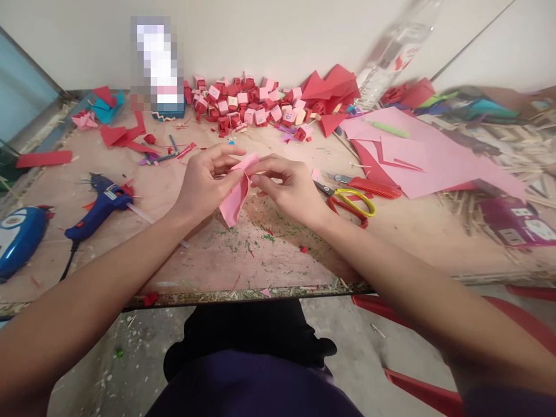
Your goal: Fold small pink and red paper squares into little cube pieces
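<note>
A folded piece of pink paper (235, 200) is held up between my two hands over the middle of the table. My left hand (207, 178) grips its left side, thumb in front and fingers behind. From the other side, the thumb and fingertips of my right hand (284, 184) pinch its upper right edge. The paper's lower end hangs free, and its layers bulge slightly apart. Scissors with yellow and red handles (351, 202) lie just right of my right hand, beside a red box cutter (369, 186).
A blue glue gun (102, 205) and a blue rounded object (21, 240) lie at left. Small red and pink paper cubes (247, 104) pile against the wall, near a plastic bottle (395, 55). Pink paper sheets (456, 156) and wooden sticks (516, 145) cover the right.
</note>
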### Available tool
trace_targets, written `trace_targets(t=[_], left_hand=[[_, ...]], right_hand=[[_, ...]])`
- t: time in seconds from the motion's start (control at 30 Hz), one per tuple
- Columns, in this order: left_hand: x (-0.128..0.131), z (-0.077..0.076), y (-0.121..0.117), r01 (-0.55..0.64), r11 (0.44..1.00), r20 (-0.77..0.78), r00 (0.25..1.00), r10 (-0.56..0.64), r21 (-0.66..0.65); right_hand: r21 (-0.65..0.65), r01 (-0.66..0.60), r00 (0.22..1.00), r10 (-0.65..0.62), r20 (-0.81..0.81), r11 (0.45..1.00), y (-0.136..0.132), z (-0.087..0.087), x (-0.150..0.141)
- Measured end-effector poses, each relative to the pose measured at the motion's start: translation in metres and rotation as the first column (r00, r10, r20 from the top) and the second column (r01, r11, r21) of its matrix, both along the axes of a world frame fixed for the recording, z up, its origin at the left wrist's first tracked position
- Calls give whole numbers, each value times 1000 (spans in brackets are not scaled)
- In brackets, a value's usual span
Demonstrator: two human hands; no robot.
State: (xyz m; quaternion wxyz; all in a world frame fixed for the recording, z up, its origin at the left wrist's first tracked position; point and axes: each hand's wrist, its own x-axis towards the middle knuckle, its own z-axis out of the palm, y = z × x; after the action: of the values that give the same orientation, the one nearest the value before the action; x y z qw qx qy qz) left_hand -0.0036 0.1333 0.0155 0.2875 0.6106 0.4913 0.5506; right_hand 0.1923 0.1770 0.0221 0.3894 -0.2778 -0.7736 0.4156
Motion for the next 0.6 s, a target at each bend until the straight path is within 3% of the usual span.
trace_targets(t=[0.33, 0.6], left_hand=[[-2, -4, 4, 22, 1000, 39, 999, -21, -22], [-2, -5, 5, 7, 999, 86, 996, -4, -32]], right_hand=[[117, 29, 997, -37, 65, 993, 0, -2, 1], [44, 55, 999, -55, -3, 998, -2, -2, 0]])
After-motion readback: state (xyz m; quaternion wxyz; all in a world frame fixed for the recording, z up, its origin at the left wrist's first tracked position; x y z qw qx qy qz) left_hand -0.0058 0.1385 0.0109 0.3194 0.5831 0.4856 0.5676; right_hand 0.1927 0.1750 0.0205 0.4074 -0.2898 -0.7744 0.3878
